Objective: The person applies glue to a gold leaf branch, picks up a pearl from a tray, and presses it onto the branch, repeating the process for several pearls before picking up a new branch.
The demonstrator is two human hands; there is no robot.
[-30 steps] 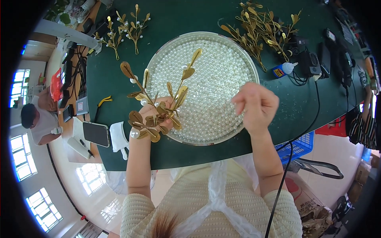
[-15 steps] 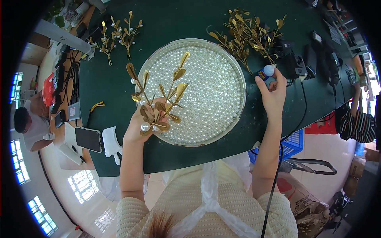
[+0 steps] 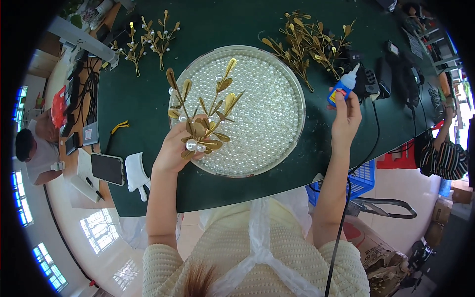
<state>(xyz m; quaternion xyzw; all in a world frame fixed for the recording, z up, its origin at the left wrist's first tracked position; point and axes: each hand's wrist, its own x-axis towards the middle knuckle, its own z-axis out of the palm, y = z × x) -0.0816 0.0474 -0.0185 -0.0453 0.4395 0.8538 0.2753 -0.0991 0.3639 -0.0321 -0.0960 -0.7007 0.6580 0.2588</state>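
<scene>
— While the left hand (image 3: 170, 153) is hovering over the near-left rim of the round tray (image 3: 297, 123), what are its fingers gripping?

— They are closing tight around the stem of a gold leaf sprig (image 3: 205, 116), which is fanning upward beyond the fingertips over the white pearl beads (image 3: 262, 109) filling the tray. Two larger pearls are sitting right at the fingertips, at the base of the sprig.

— And the right hand (image 3: 346, 116)?

— Its fingers are wrapping around a small glue bottle (image 3: 342, 88), holding it upright past the tray's right rim. The bottle is showing a white nozzle on top and a blue label with a red and yellow patch, just above the fingertips.

— What is lying beyond those fingers?

— A heap of bare gold sprigs (image 3: 307, 39) is resting on the green bench (image 3: 133, 99), up and to the left of the bottle, with black devices and cables just right of it. Finished sprigs with pearls (image 3: 146, 39) are lying far beyond the left fingers. Left of the left wrist, a dark phone (image 3: 106, 168) and a white cloth (image 3: 136, 173) are lying at the bench edge.
</scene>
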